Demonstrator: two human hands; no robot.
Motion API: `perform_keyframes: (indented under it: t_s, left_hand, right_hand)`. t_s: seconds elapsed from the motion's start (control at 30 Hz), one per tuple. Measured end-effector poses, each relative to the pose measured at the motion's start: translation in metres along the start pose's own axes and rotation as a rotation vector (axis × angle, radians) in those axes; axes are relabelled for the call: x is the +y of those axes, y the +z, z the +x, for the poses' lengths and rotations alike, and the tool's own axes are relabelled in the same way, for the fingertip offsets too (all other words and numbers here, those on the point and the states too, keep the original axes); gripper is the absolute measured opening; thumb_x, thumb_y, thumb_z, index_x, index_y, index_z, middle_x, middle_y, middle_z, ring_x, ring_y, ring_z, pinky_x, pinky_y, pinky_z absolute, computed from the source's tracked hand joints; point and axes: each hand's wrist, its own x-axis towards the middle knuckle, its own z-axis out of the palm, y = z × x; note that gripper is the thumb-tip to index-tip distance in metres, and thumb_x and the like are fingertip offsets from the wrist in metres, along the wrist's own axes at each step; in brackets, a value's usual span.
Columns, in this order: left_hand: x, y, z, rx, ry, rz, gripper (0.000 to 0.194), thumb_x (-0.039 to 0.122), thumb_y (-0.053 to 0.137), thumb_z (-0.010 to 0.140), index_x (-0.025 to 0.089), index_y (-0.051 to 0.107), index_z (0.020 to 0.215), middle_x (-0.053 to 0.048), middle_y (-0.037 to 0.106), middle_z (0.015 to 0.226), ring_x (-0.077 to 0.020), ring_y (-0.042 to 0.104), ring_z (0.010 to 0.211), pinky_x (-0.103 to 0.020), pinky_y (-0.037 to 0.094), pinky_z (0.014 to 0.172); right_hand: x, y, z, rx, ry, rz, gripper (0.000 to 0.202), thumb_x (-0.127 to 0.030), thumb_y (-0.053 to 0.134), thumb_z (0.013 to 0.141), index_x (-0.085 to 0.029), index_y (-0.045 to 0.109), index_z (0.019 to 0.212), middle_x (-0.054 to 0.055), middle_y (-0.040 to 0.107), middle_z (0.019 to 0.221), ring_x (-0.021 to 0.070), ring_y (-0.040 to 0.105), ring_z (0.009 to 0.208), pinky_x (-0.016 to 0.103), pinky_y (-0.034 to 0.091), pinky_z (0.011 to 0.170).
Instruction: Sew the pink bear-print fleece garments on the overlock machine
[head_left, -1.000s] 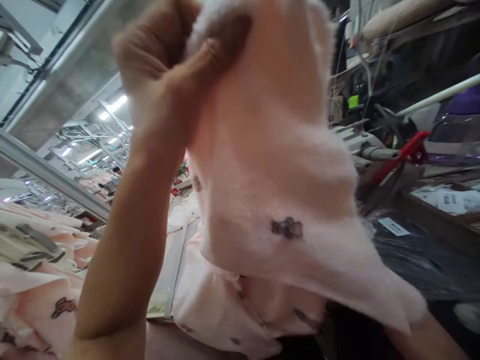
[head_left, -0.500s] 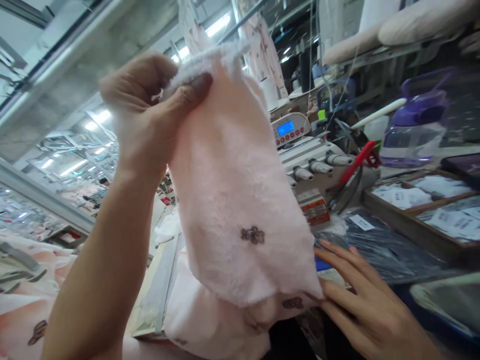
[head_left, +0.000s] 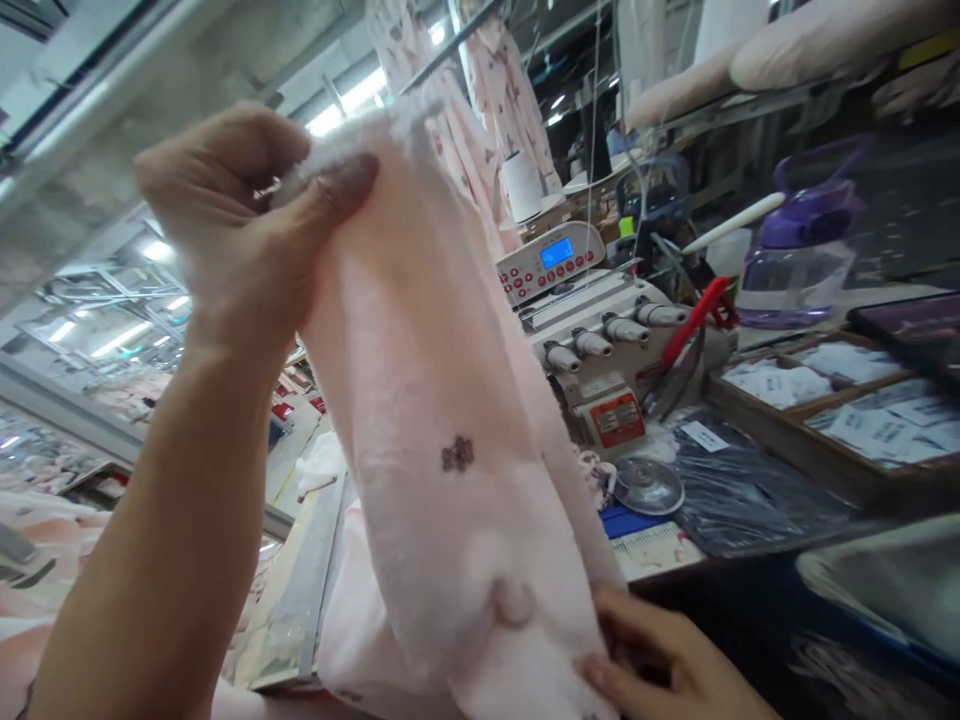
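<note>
Two bare hands hold one pale pink fleece fabric piece (head_left: 450, 440), printed with small dark motifs, stretched lengthwise above the bench (head_left: 750, 500).

1. Right hand (head_left: 667, 665): low and nearest the camera, at the lower end of the fabric. Its fingers are closed on the bottom edge, pinching it from the side.
2. Left hand (head_left: 240, 225): raised high on the left. Thumb and fingers are clamped on the upper edge, so the fabric hangs taut between the two grips.
3. Fabric position: suspended in the air, in front of the machine, touching nothing on the bench as far as can be seen. More pink fabric (head_left: 352, 620) lies bunched below it.

Judged step: the piece is being held up and straightened, likely for checking or aligning an edge. The next move would call for keeping both pinches firm while lowering the piece, with the edge kept flat and untwisted.

Behind the fabric stand:
- a clear round disc (head_left: 649, 485) on the bench;
- a white industrial sewing machine (head_left: 600, 350) with tension knobs and a blue-lit control panel (head_left: 553, 258);
- a red-handled tool (head_left: 694, 320) just beside it;
- a wooden tray of white paper labels (head_left: 832, 400);
- a purple-lidded clear bottle (head_left: 802, 255);
- farther off, pink printed garments hanging overhead (head_left: 487, 110).
</note>
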Motion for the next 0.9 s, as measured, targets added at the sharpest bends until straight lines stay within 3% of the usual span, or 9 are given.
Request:
perform_keyframes:
  t_s: [0.13, 0.3, 0.43, 0.5, 0.6, 0.7, 0.73, 0.8, 0.9]
  left_hand:
    - [-0.007, -0.001, 0.0, 0.033, -0.003, -0.009, 0.027, 0.039, 0.087, 0.07, 0.018, 0.072, 0.075, 0.007, 0.048, 0.065, -0.0065, 0.038, 0.063, -0.027, 0.029, 0.06]
    - [-0.009, -0.005, -0.002, 0.058, -0.038, 0.019, 0.031, 0.043, 0.088, 0.07, 0.02, 0.07, 0.078, 0.009, 0.052, 0.069, -0.0061, 0.041, 0.068, -0.026, 0.035, 0.064]
    - [-0.011, -0.005, -0.004, 0.051, -0.059, 0.026, 0.036, 0.047, 0.088, 0.068, 0.019, 0.067, 0.075, 0.009, 0.05, 0.068, -0.0062, 0.041, 0.068, -0.026, 0.035, 0.062]
    - [-0.011, -0.004, -0.005, 0.042, -0.064, 0.028, 0.034, 0.045, 0.088, 0.069, 0.019, 0.067, 0.075, 0.008, 0.05, 0.07, -0.0066, 0.041, 0.068, -0.027, 0.035, 0.063]
    - [-0.012, -0.005, -0.004, 0.03, -0.052, 0.081, 0.033, 0.048, 0.087, 0.07, 0.021, 0.069, 0.079, 0.009, 0.049, 0.07, -0.0056, 0.041, 0.069, -0.026, 0.034, 0.064]
    - [-0.013, -0.008, -0.004, 0.04, -0.042, 0.105, 0.033, 0.049, 0.087, 0.068, 0.022, 0.068, 0.076, 0.01, 0.047, 0.067, -0.0048, 0.038, 0.067, -0.026, 0.031, 0.063]
    - [-0.014, -0.009, -0.004, 0.044, -0.037, 0.094, 0.033, 0.048, 0.087, 0.068, 0.022, 0.068, 0.075, 0.01, 0.047, 0.067, -0.005, 0.038, 0.066, -0.026, 0.031, 0.063]
    - [-0.015, -0.015, -0.005, 0.043, -0.029, 0.092, 0.033, 0.047, 0.087, 0.067, 0.022, 0.067, 0.073, 0.009, 0.046, 0.066, -0.0056, 0.038, 0.066, -0.026, 0.03, 0.063]
    - [-0.019, -0.034, 0.0, 0.082, -0.037, 0.106, 0.034, 0.042, 0.09, 0.065, 0.02, 0.064, 0.068, 0.009, 0.046, 0.064, -0.0065, 0.037, 0.066, -0.026, 0.031, 0.064]
  right_hand:
    - [-0.014, 0.005, 0.015, 0.025, 0.07, 0.098, 0.054, -0.052, 0.085, 0.066, -0.022, 0.075, 0.111, 0.008, 0.073, 0.086, 0.0327, 0.071, 0.089, 0.039, 0.061, 0.075]
    - [0.008, 0.006, 0.008, 0.067, 0.137, 0.17, 0.046, -0.054, 0.084, 0.069, -0.021, 0.073, 0.1, 0.006, 0.069, 0.08, 0.0286, 0.07, 0.082, 0.036, 0.06, 0.072]
    - [0.038, 0.0, 0.001, 0.068, 0.188, 0.196, 0.036, -0.054, 0.073, 0.085, -0.02, 0.062, 0.09, 0.002, 0.064, 0.075, 0.0217, 0.067, 0.072, 0.03, 0.058, 0.066]
    - [0.047, -0.006, 0.004, 0.075, 0.184, 0.168, 0.034, -0.054, 0.064, 0.094, -0.021, 0.059, 0.095, 0.002, 0.064, 0.078, 0.0193, 0.065, 0.071, 0.027, 0.056, 0.065]
    - [0.05, -0.014, 0.013, 0.121, 0.124, 0.037, 0.037, -0.055, 0.068, 0.091, -0.022, 0.066, 0.108, 0.01, 0.063, 0.107, 0.0258, 0.064, 0.098, 0.025, 0.057, 0.065]
    - [0.046, -0.011, 0.021, 0.148, 0.035, -0.133, 0.031, -0.05, 0.076, 0.083, -0.023, 0.077, 0.098, 0.013, 0.048, 0.134, 0.0354, 0.049, 0.126, 0.033, 0.059, 0.078]
    - [0.044, -0.007, 0.021, 0.127, 0.006, -0.172, 0.027, -0.048, 0.073, 0.085, -0.023, 0.078, 0.092, 0.013, 0.05, 0.133, 0.0359, 0.049, 0.127, 0.037, 0.057, 0.087]
    - [0.04, 0.006, 0.017, 0.032, -0.032, -0.216, 0.028, -0.045, 0.065, 0.091, -0.023, 0.079, 0.081, 0.011, 0.064, 0.11, 0.0318, 0.061, 0.11, 0.038, 0.055, 0.091]
    - [0.036, 0.026, 0.0, -0.17, -0.055, -0.217, 0.034, -0.044, 0.06, 0.095, -0.024, 0.077, 0.073, 0.003, 0.069, 0.074, 0.023, 0.069, 0.073, 0.028, 0.056, 0.068]
